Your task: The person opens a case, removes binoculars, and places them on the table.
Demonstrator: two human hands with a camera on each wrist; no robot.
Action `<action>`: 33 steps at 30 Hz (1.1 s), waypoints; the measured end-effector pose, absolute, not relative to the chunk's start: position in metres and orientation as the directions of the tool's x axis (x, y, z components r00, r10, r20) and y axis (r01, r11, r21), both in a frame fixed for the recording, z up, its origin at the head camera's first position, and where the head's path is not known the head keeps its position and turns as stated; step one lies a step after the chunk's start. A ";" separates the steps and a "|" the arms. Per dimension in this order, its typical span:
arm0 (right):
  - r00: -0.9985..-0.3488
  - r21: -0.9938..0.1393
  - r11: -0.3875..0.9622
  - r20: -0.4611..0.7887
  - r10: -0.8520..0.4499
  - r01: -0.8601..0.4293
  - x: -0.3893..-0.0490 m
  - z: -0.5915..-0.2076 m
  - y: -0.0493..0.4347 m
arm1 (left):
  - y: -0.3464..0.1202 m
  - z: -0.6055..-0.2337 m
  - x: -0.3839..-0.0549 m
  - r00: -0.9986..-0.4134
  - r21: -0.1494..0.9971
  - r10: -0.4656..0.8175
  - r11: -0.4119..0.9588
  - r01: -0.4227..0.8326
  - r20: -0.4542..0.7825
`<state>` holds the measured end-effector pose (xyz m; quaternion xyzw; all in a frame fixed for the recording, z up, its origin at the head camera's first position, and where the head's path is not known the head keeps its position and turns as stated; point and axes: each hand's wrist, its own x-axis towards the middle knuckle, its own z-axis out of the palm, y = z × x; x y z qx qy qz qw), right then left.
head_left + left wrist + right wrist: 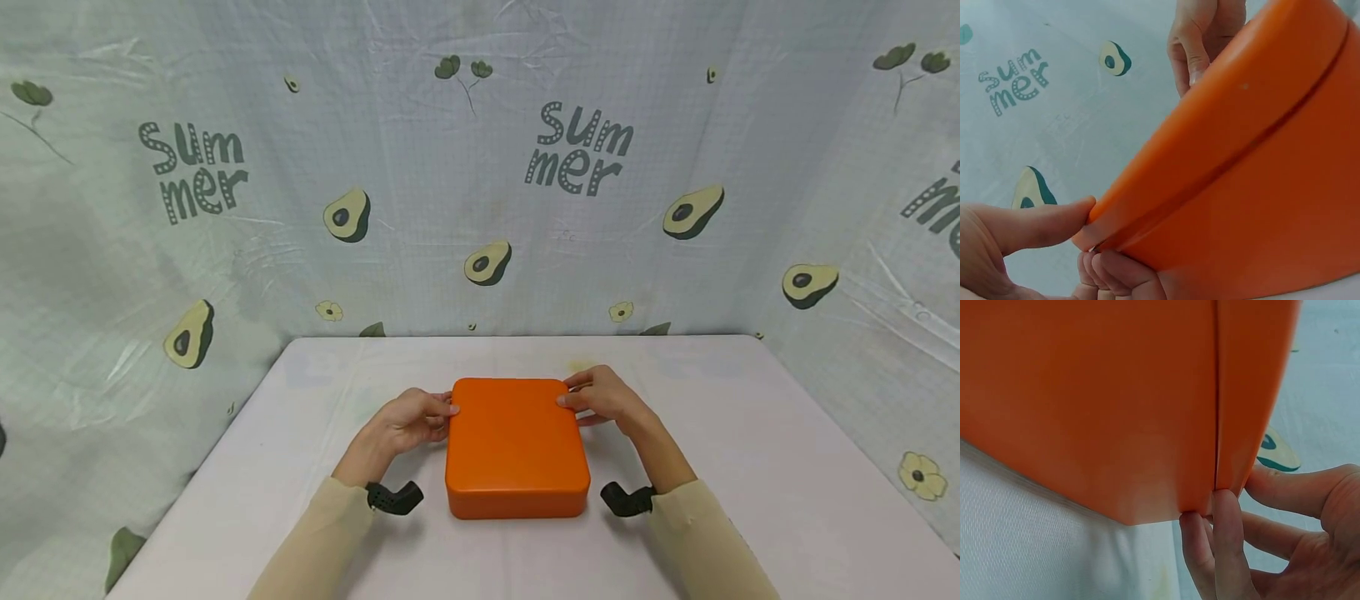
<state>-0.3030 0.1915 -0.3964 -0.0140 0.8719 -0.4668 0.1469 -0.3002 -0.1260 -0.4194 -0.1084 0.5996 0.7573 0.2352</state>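
We pinch the orange box (517,442) near its far corners, left hand (408,419) on its left side, right hand (606,395) on its right; the pale surface (697,417) lies under the box, printed cloth (420,142) behind.

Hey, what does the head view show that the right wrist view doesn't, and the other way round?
Only the head view shows the left hand, the beige sleeves and the "summer" lettering. Only the right wrist view shows the dark seam along the side of the orange box. Both share the orange box, the right hand with its fingers touching it, the pale table and the avocado-print backdrop.
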 end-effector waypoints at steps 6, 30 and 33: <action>-0.957 -0.813 0.572 -0.243 -0.156 0.114 -0.303 -0.395 0.192 | -0.125 -0.416 -0.301 -0.868 0.866 0.226 -0.143 -0.479 -0.442; -0.960 -0.826 0.555 -0.227 -0.163 0.102 -0.301 -0.394 0.190 | -0.126 -0.414 -0.301 -0.885 0.898 0.194 -0.044 -0.439 -0.423; -0.960 -0.826 0.554 -0.228 -0.162 0.102 -0.301 -0.394 0.190 | -0.126 -0.413 -0.300 -0.886 0.899 0.192 -0.042 -0.437 -0.422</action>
